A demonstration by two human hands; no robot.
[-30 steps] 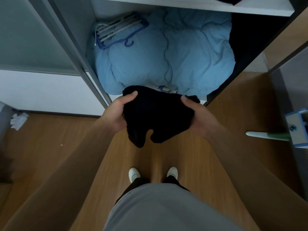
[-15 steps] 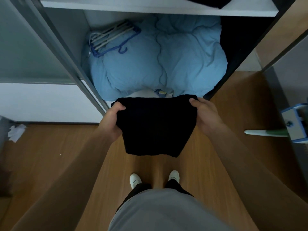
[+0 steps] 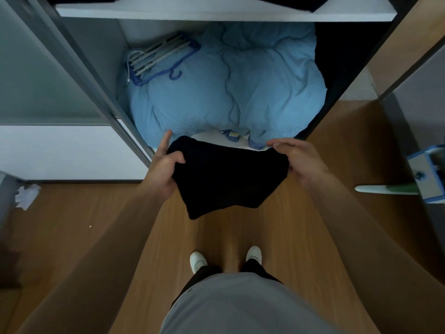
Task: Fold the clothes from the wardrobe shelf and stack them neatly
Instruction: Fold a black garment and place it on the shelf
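Observation:
A black garment (image 3: 226,177) hangs folded in the air in front of the open wardrobe, above the wooden floor. My left hand (image 3: 163,169) grips its left edge, thumb on top and index finger pointing up. My right hand (image 3: 301,162) pinches its right upper edge with curled fingers. Above, a white wardrobe shelf (image 3: 216,13) carries dark clothes (image 3: 289,1) at the top of the view, mostly cut off.
A bulky light blue duvet (image 3: 228,92) fills the wardrobe bottom, with blue and white hangers (image 3: 161,59) lying on it. A grey sliding door frame (image 3: 79,68) stands at the left. A blue-and-white mop head (image 3: 428,177) juts in at the right. Crumpled paper (image 3: 26,196) lies at the left.
The garment, spread wide half a second ago, now hangs in a narrower, more bunched shape. My hands have shifted grip on its upper edge, and my left index finger now points up.

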